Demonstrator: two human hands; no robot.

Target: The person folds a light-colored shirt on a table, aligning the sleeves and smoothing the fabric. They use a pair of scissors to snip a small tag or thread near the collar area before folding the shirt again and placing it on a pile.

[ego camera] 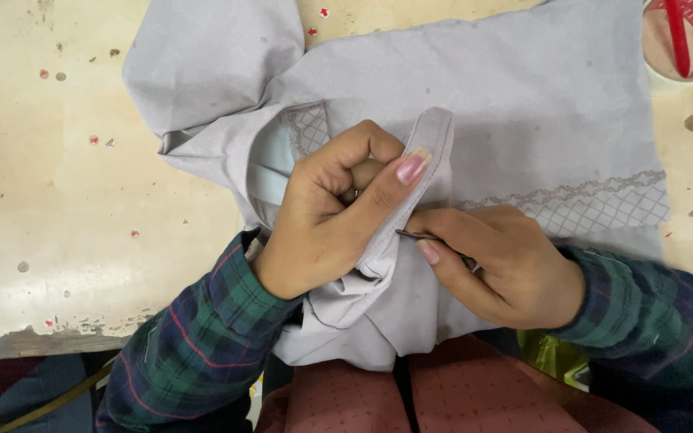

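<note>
A pale lilac-grey garment point(475, 88) lies spread over the worn table, with a lattice-stitched band point(595, 204) along its right side. My left hand point(330, 208) pinches a folded strip of the garment point(435, 132) upright, thumb pressed along its edge. My right hand point(499, 265) grips a small dark metal tool point(415, 236) whose tip touches the strip just below my left thumb. Whether the tool is a thread snipper or a seam ripper cannot be told. Both wrists wear dark green plaid sleeves.
A cream table top point(66, 208) with chipped paint and small red flecks stretches to the left. A round container point(687, 40) holding red items sits at the top right corner. Reddish-pink fabric point(459, 393) covers my lap below the table's front edge.
</note>
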